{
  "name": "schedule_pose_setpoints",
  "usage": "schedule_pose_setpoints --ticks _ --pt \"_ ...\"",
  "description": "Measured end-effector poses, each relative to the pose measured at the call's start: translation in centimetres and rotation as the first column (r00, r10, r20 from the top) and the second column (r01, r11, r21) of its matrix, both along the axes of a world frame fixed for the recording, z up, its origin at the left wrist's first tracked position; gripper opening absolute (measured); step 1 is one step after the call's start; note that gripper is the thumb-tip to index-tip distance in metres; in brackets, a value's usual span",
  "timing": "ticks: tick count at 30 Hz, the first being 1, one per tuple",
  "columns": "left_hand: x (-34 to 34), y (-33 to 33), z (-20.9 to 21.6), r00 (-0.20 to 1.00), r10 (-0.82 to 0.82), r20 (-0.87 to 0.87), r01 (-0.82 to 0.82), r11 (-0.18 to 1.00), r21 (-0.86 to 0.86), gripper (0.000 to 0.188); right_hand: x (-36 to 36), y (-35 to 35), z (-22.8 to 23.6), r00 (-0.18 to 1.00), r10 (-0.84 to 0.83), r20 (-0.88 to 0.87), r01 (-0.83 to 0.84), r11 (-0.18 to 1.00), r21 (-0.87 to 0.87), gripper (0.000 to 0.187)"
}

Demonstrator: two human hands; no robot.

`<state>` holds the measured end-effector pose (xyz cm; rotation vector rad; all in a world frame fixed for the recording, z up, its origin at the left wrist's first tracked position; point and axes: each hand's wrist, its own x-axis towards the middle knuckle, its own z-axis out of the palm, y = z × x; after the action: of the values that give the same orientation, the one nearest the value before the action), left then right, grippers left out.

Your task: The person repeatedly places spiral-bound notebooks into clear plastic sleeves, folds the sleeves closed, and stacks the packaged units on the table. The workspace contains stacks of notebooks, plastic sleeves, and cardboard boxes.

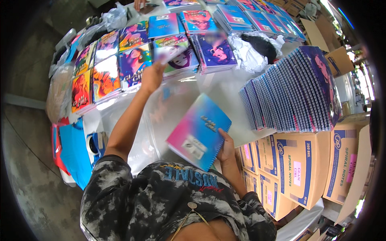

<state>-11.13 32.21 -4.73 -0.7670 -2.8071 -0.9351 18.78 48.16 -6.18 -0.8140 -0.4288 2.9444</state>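
My right hand (226, 149) grips a blue and pink spiral notebook (201, 130) by its coiled edge, tilted in front of my chest. My left hand (154, 76) reaches forward over the table to the laid-out notebooks. Its fingers are closed at a pale, thin, blurred piece (172, 53), which I cannot make out clearly. Beneath that piece lies a notebook with a dark-haired figure (183, 61) on its cover. To the right, a purple-covered notebook (217, 52) tops a pile.
A long row of spiral notebooks (277, 94) stands packed at the right. Cardboard boxes (303, 166) sit below it. Crumpled white plastic (249, 54) lies beyond. Blue sheets (74, 150) and a tape dispenser (96, 146) are at the left. Another person's hand (139, 5) shows at the far edge.
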Motion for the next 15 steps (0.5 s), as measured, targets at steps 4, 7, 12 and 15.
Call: schedule_pose_setpoints --ticks 4,7,12,15 --pt "6.9 -7.8 5.7 0.992 0.12 -0.028 -0.075 0.766 0.639 0.027 -3.5 -4.9 0.9 0.978 0.206 0.032 -0.207 0.945 0.254 0.04" --pt "13.1 -13.7 5.8 0.89 -0.096 -0.446 0.298 0.862 0.409 0.03 -9.0 -8.7 -0.6 0.917 0.396 0.057 -0.369 0.782 0.502 0.036" --pt "20.6 -21.0 -5.1 0.946 -0.308 -0.101 0.276 0.93 -0.244 0.043 -16.6 -10.5 -8.9 0.841 0.416 0.347 -0.44 0.15 0.886 0.033" --pt "22.0 -21.5 -5.3 0.988 -0.153 0.023 0.154 0.962 -0.224 0.054 -18.4 -12.5 -7.9 0.97 0.072 0.23 -0.188 -0.375 0.908 0.037"
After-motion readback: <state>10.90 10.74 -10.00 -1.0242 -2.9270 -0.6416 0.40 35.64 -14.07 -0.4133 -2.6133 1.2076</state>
